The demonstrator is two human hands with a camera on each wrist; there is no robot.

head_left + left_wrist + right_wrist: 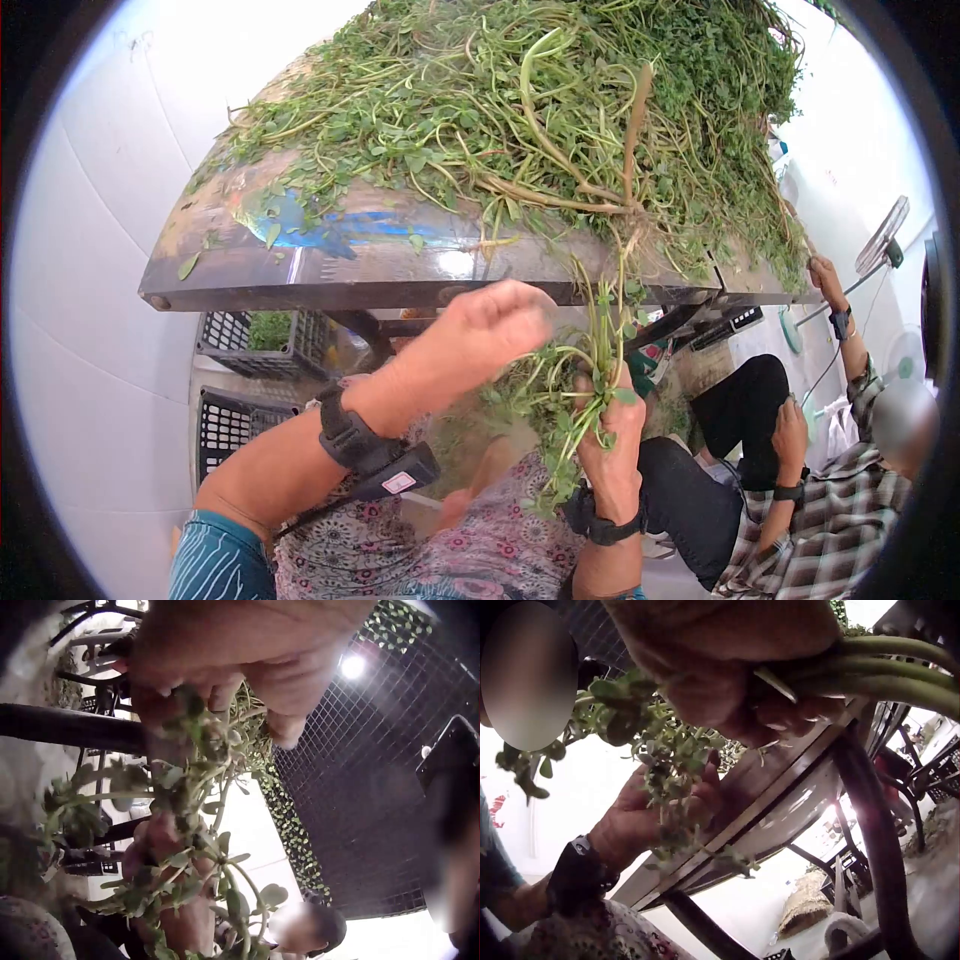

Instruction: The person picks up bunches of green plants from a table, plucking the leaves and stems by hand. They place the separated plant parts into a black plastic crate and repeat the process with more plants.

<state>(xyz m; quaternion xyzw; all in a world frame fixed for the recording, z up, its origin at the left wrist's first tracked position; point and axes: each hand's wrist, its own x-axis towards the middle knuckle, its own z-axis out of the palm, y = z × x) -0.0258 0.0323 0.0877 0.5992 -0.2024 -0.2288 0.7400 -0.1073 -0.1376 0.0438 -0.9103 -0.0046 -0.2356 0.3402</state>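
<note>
A leafy green bunch point(570, 400) hangs beside the table's front edge, and the right hand point(615, 430) grips its stems. In the right wrist view the right hand point(742, 667) has its fingers curled round several thick stems point(892, 679). The left hand point(490, 325) is raised just left of the bunch, with bent fingers. In the left wrist view the left hand point(247, 652) is above small leafy sprigs point(217, 855); whether its fingers pinch a stem cannot be made out. Leaves partly cover the left hand point(637, 817) in the right wrist view.
A large pile of leafy stems point(430, 130) covers much of the table point(380, 265), with a thick forked stem point(630, 140) near its front edge. Black crates point(225, 430) stand below left. Another person in a checked shirt point(830, 520) sits at the right, near a fan point(885, 240).
</note>
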